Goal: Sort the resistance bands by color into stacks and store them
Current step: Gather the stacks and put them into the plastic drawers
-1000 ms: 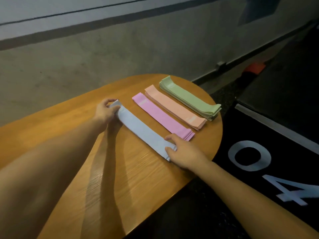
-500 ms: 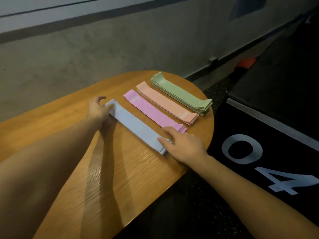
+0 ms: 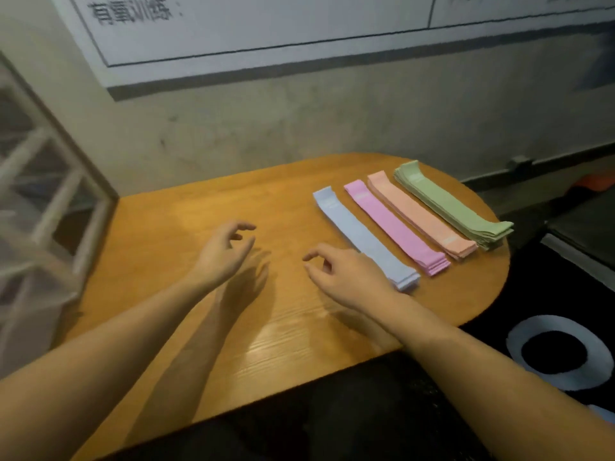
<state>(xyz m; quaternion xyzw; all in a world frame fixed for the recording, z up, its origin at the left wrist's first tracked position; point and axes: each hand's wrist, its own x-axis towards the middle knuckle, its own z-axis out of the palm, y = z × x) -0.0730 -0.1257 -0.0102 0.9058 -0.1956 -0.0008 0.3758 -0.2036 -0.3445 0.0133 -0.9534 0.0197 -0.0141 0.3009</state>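
Observation:
Four flat stacks of resistance bands lie side by side on the right part of the wooden table [image 3: 273, 341]: a light blue stack [image 3: 357, 232], a pink stack [image 3: 391, 224], a peach stack [image 3: 419, 214] and a green stack [image 3: 449, 204]. My left hand [image 3: 223, 251] hovers over bare wood left of the stacks, fingers loosely apart, holding nothing. My right hand [image 3: 346, 274] sits just left of the blue stack's near end, fingers curled but apart, holding nothing, and covers part of that stack's near edge.
A grey concrete wall with a white board [image 3: 266, 24] runs behind the table. A white wire rack [image 3: 43, 201] stands at the left end. Black floor matting with a white numeral [image 3: 559, 354] lies to the right, below the table's rounded end.
Both hands have let go of the blue stack and drawn back to the left and toward me. The view has swung left, so the stacks now sit further right.

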